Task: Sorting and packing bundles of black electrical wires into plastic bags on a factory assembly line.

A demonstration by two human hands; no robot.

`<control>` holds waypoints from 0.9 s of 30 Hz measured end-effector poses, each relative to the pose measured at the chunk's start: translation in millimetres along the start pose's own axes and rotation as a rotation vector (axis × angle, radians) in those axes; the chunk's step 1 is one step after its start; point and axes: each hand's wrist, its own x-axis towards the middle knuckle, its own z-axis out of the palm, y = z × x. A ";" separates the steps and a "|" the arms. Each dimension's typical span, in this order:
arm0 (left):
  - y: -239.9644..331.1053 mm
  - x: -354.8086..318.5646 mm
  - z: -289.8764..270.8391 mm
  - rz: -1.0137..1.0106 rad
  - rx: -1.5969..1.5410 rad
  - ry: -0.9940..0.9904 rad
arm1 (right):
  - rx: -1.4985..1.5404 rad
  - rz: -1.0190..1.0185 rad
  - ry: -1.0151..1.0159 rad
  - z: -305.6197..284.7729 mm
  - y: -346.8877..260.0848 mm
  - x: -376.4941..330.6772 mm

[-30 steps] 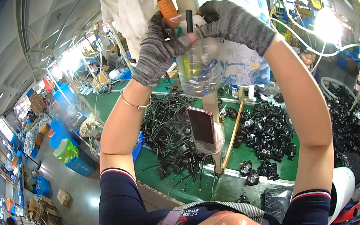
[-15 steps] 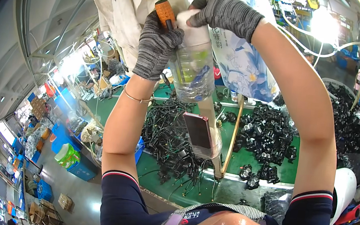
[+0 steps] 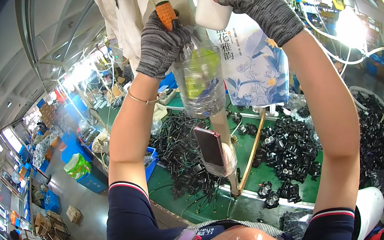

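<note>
My gloved left hand [image 3: 160, 43] is closed around an orange-handled tool [image 3: 166, 15]; the tool's working end is hidden. The hand is against the upper side of a clear plastic bottle [image 3: 201, 80], which stands along an upright post and has something green in it. Up and to the right, my gloved right hand [image 3: 262, 8] grips a smooth white rounded box [image 3: 214, 7] with the thumb along its side. Some of its fingers run out of view at the top edge. The box is apart from the bottle, just above it.
A phone [image 3: 210, 150] is held on the post below the bottle. Black cables [image 3: 183, 148] and black parts [image 3: 290, 145] lie heaped on the green table [image 3: 241, 151], split by a wooden strip [image 3: 252, 152]. A floral bag [image 3: 258, 75] hangs behind. White cloth [image 3: 126, 9] hangs left.
My right hand has moved up and right, lifting the white box away from the bottle's top. My left hand has shifted slightly left and down, still holding the orange-handled tool.
</note>
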 end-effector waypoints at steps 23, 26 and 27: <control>8.9 39.0 -14.9 -0.066 -0.351 -0.097 | -0.090 0.063 0.053 5.3 -23.9 -14.3; -0.8 38.6 -18.5 -0.115 -0.588 -0.128 | -0.093 0.069 0.044 9.5 -30.5 -14.4; -2.6 38.4 -19.2 -0.131 -0.623 -0.127 | -0.080 0.068 0.038 10.8 -32.0 -14.4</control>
